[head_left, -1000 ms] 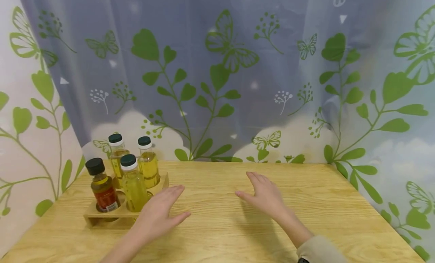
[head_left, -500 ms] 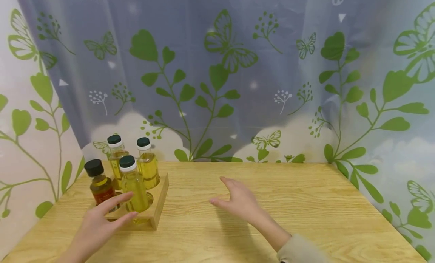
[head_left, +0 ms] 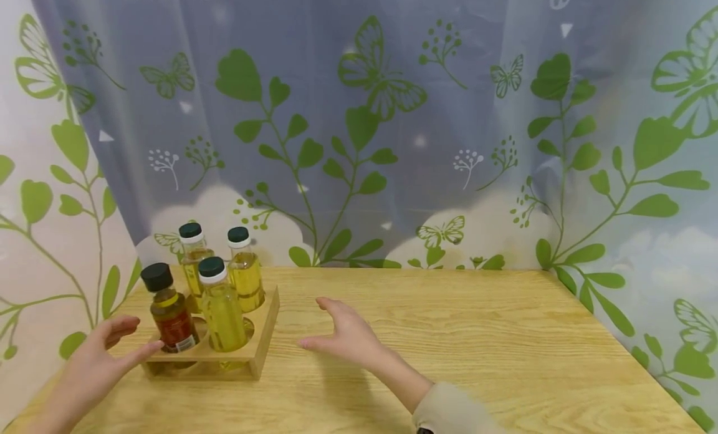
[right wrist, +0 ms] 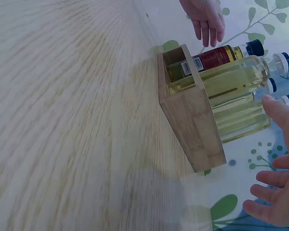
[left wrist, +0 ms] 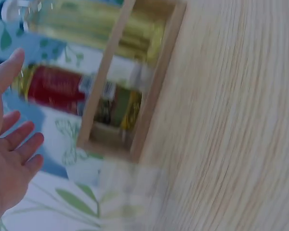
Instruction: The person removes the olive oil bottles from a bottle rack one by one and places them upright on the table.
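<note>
A wooden bottle rack (head_left: 263,343) stands at the left of the table in the head view. Its holes hold a dark-capped bottle with a red label (head_left: 175,328) and three green-capped bottles of yellow oil (head_left: 223,315), all upright. My left hand (head_left: 90,371) is at the rack's left side, fingers relaxed and thumb spread. In the left wrist view a gap shows between that hand (left wrist: 12,149) and the red-labelled bottle (left wrist: 55,89). To the rack's right hovers my right hand (head_left: 350,337), thumb apart from the fingers. Neither hand holds anything.
The light wood table (head_left: 477,340) stretches right of the rack. Behind it hangs a blue-grey curtain (head_left: 314,78) printed with green leaves and butterflies. A similar printed covering (head_left: 667,234) lines the right side.
My left hand has crossed from the rack's right, past its front, to its left side. The right hand has moved left toward the rack. Rack and bottles have stayed put.
</note>
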